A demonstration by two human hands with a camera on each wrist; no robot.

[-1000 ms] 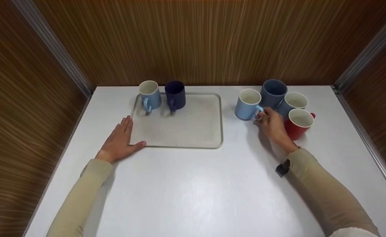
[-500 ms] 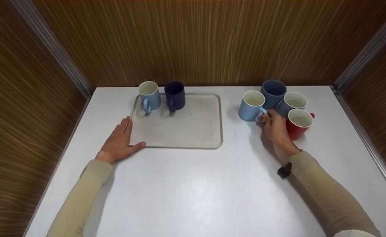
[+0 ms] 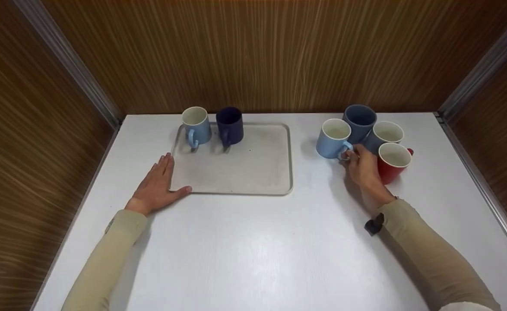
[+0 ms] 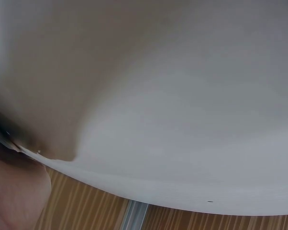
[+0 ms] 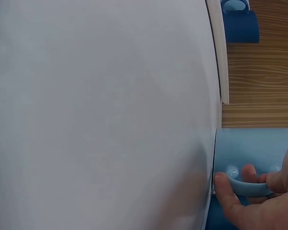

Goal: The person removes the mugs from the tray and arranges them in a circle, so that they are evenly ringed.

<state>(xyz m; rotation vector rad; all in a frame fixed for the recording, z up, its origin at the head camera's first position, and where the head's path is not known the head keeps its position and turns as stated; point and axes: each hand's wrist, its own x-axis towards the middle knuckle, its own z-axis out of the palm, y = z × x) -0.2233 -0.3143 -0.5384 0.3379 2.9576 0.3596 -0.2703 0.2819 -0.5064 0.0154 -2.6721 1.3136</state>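
On the right half of the table, my right hand (image 3: 362,168) grips the handle of a light blue mug (image 3: 330,144). The right wrist view shows the fingers curled round that light blue handle (image 5: 251,188), the mug's base low at the table. Behind and beside it stand a slate blue mug (image 3: 359,123), a grey-blue mug (image 3: 376,140) and a red mug (image 3: 389,166). My left hand (image 3: 154,185) lies flat with fingers straight at the near left corner of a pale tray (image 3: 236,172). Another light blue mug (image 3: 198,129) and a navy mug (image 3: 231,127) stand on the tray.
The white table (image 3: 245,250) backs onto a wood-grain panel (image 3: 253,56), with similar panels left and right. The slate blue, grey-blue and red mugs crowd close round my right hand. The tray's raised rim (image 3: 291,160) faces the held mug.
The light blue mug in my right hand has shifted a little to the right, toward the slate blue mug, and the hand has moved with it. My left hand stays in place.
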